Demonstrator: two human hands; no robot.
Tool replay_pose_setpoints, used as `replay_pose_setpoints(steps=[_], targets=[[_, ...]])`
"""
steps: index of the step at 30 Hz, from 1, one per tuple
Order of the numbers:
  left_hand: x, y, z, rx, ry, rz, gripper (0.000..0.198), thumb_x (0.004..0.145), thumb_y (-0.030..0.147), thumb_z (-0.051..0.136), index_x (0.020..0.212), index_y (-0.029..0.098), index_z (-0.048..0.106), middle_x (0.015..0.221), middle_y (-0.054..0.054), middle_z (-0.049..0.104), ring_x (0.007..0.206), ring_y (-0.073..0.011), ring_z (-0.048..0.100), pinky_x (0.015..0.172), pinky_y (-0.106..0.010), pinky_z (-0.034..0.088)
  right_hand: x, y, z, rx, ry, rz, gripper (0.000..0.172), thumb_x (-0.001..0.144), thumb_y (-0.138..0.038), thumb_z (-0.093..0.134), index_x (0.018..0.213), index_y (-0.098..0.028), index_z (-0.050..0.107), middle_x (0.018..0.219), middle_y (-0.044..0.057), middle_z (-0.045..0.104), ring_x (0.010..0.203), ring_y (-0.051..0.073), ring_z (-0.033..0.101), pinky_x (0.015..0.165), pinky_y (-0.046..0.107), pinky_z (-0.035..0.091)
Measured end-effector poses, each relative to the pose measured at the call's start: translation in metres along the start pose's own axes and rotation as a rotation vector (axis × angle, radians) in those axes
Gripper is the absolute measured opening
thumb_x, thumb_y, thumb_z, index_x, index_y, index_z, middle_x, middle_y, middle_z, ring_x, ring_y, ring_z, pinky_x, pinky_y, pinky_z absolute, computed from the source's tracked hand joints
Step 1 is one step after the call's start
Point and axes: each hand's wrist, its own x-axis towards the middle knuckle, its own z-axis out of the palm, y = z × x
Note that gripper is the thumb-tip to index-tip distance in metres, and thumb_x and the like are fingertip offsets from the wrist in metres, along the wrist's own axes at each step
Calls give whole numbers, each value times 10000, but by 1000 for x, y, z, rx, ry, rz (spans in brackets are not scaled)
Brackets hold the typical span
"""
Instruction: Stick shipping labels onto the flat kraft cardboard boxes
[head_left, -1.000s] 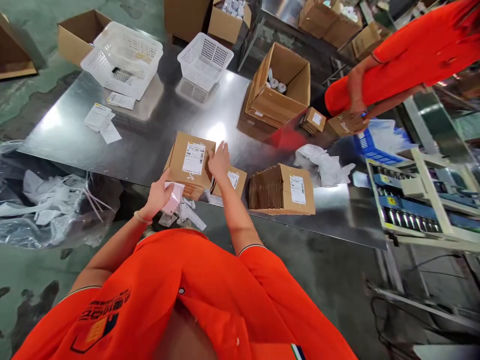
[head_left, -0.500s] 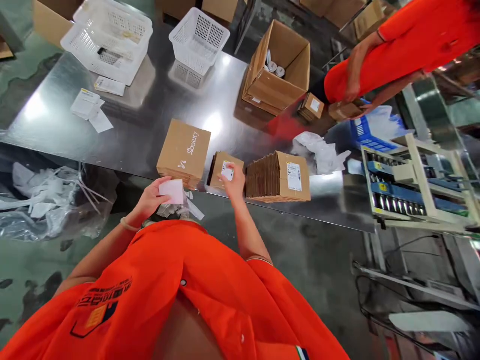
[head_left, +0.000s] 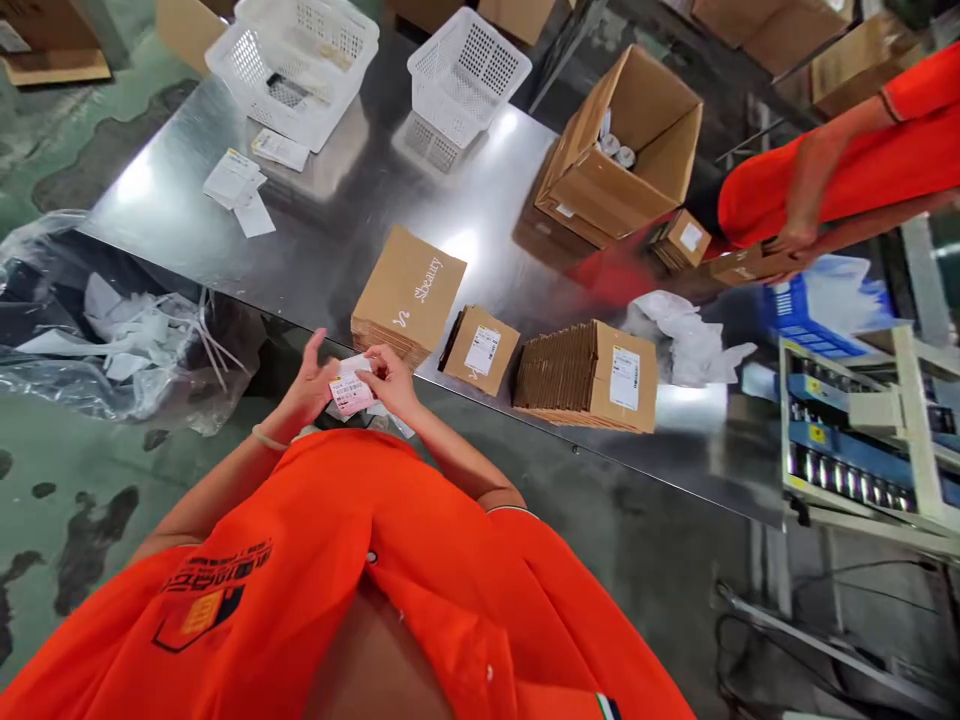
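Note:
Both my hands meet just in front of the steel table's near edge. My left hand (head_left: 309, 383) holds a small pink and white label sheet (head_left: 350, 391), and my right hand (head_left: 390, 381) pinches the same sheet from the right. Right behind them a stack of flat brown cartons (head_left: 409, 293) lies on the table (head_left: 337, 235) with printed lettering facing up. A smaller flat carton with a white label (head_left: 480, 350) sits to its right, and a thick bundle of flat cartons with a label (head_left: 589, 375) lies further right.
Two white plastic baskets (head_left: 300, 55) (head_left: 465, 75) and loose paper slips (head_left: 236, 185) sit at the table's far side. An open carton (head_left: 622, 150) holds small white items. A person in orange (head_left: 840, 170) handles a small box at right. A clear bag of scrap (head_left: 112, 340) hangs left.
My right hand left the small labelled carton and came back to the label sheet in my left hand. Earlier, the top of the stack changed from a labelled face to a printed one.

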Motion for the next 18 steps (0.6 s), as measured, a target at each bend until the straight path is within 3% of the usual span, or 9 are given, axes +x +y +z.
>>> replay_pose_setpoints(steps=[3, 5, 9, 13, 15, 18], targets=[[-8, 1, 11, 114, -28, -51, 847, 438, 395, 1081, 1188, 164, 762, 894, -25, 787, 798, -218, 727, 810, -360, 584, 5, -4, -2, -66, 11, -33, 210, 813, -335, 775, 989, -250, 697, 681, -58, 580, 644, 164, 558, 642, 285, 488], [-4, 5, 15, 204, -14, -52, 758, 421, 395, 1072, 1082, 134, 809, 902, -63, 810, 800, -241, 737, 813, -379, 588, 5, -4, -6, -93, 29, -31, 187, 824, -349, 780, 959, -234, 725, 703, -39, 630, 656, 171, 588, 650, 295, 509], [13, 16, 22, 341, -44, -38, 722, 450, 416, 1059, 1080, 130, 854, 910, -86, 834, 820, -277, 760, 825, -407, 606, -6, -3, -14, -204, 112, -95, 160, 899, -385, 752, 900, -225, 763, 745, 4, 700, 699, 199, 647, 726, 346, 569], [25, 21, 28, 377, -83, -53, 654, 449, 395, 1065, 1017, 137, 868, 935, -99, 845, 868, -305, 780, 848, -426, 625, -17, -14, -25, -397, 186, -247, 158, 967, -281, 667, 891, -250, 801, 1059, 85, 773, 999, 257, 730, 958, 414, 596], [26, 19, 31, 338, -160, -117, 601, 440, 409, 1071, 936, 136, 870, 957, -114, 851, 913, -334, 791, 879, -450, 632, -6, -26, -40, -471, 284, -284, 154, 971, -267, 665, 900, -251, 801, 1206, 104, 733, 1139, 276, 702, 1032, 431, 583], [26, 12, 34, 282, -235, -241, 594, 427, 460, 1078, 883, 134, 880, 978, -144, 859, 935, -369, 804, 913, -487, 641, 43, -47, -77, -538, 483, -273, 126, 982, -291, 673, 936, -237, 777, 1247, 103, 658, 1242, 283, 630, 1104, 448, 552]])
